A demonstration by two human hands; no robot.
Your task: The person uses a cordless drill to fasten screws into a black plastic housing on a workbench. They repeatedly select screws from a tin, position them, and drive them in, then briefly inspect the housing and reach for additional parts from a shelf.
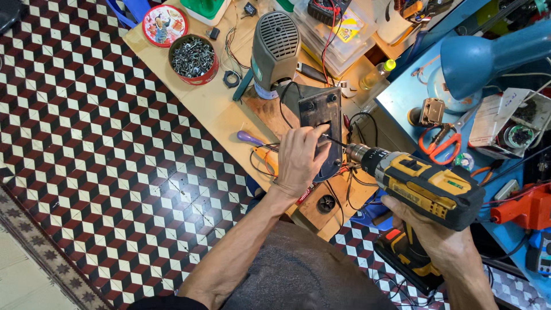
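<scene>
My left hand (299,158) presses down on a dark flat plastic panel (317,112) lying on the low wooden board (218,109), its fingers pinching near the drill bit's tip. My right hand (427,232) grips the handle of a yellow and black cordless drill (422,181). The drill's thin bit points left at the panel, beside my left fingertips. Wires trail around the panel.
A round red tin of screws (193,59) and its lid (165,25) sit at the board's far left. A grey fan-like housing (274,49) stands behind the panel. A purple-handled screwdriver (249,138), orange scissors (439,144), a blue lamp (488,60) and a patterned tile floor (86,143) surround it.
</scene>
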